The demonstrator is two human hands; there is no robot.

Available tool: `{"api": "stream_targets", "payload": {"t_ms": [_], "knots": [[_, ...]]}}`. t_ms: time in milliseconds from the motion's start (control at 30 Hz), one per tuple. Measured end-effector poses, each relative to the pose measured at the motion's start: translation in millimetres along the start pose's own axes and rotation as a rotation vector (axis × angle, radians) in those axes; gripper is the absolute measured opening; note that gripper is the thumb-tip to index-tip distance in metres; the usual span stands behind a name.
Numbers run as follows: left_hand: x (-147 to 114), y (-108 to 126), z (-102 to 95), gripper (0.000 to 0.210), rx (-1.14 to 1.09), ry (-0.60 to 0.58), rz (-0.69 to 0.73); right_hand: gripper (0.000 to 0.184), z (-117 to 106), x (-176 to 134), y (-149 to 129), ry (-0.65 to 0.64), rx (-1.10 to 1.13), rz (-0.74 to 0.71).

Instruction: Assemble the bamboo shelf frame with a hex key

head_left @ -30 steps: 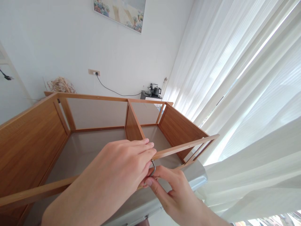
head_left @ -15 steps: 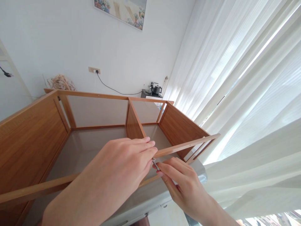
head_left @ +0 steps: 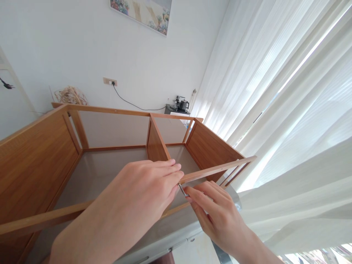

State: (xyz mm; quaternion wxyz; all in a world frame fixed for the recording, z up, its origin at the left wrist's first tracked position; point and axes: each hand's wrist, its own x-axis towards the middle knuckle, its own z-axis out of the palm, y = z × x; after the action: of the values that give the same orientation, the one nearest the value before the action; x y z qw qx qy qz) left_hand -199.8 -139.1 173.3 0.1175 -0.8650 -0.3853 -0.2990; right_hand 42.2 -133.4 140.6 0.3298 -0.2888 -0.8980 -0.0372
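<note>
My left hand (head_left: 143, 194) lies over the front wooden rail (head_left: 214, 171), where the rail meets the middle divider panel (head_left: 158, 136). Its fingers are pressed together over the wood and cover the joint; the thumb is hidden. In my right hand (head_left: 217, 209) a slim bent metal hex key (head_left: 182, 190) is pinched between thumb and forefinger. The key's tip reaches the underside or outer face of the rail, right beside my left fingertips. Whatever the tip sits in is too small to make out. Both hands are at the front of the open wooden frame (head_left: 41, 156).
A grey surface (head_left: 93, 168) shows inside the frame. Behind it stand a kettle (head_left: 183, 105) on a small cabinet and a bundle of dry fibre (head_left: 70, 96). A black cord (head_left: 132, 103) runs to a wall socket (head_left: 110, 81). White curtains (head_left: 275, 110) hang close on the right.
My right hand has shifted slightly right, and the hex key has turned a little, with more of its length showing. My left hand stays on the rail.
</note>
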Motion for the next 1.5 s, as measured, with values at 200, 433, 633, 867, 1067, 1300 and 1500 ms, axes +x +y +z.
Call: {"api": "stream_targets", "payload": {"t_ms": [200,433,633,867,1067,1300,1500], "knots": [[0,0,1.9,0.027,-0.014,0.016,0.000,0.020,-5,5,-1,0.005,-0.082,-0.038],[0,0,2.1,0.027,-0.045,0.037,0.004,0.020,-13,10,-2,0.022,-0.197,-0.088],[0,-1,2.1,0.028,-0.034,0.016,0.008,0.019,-13,7,-2,0.031,-0.254,-0.115],[1,-1,1.9,0.028,-0.038,0.030,0.008,0.018,-11,10,-3,0.055,-0.227,-0.121],[-1,0,1.7,0.028,-0.034,0.025,-0.005,0.021,-9,6,-3,0.033,-0.229,-0.116],[1,1,0.3,0.026,-0.028,0.023,0.000,0.022,-8,7,-5,0.029,-0.190,-0.101],[-1,2,0.5,0.030,-0.015,0.012,-0.002,0.022,-2,3,-6,0.031,-0.148,-0.063]]}}
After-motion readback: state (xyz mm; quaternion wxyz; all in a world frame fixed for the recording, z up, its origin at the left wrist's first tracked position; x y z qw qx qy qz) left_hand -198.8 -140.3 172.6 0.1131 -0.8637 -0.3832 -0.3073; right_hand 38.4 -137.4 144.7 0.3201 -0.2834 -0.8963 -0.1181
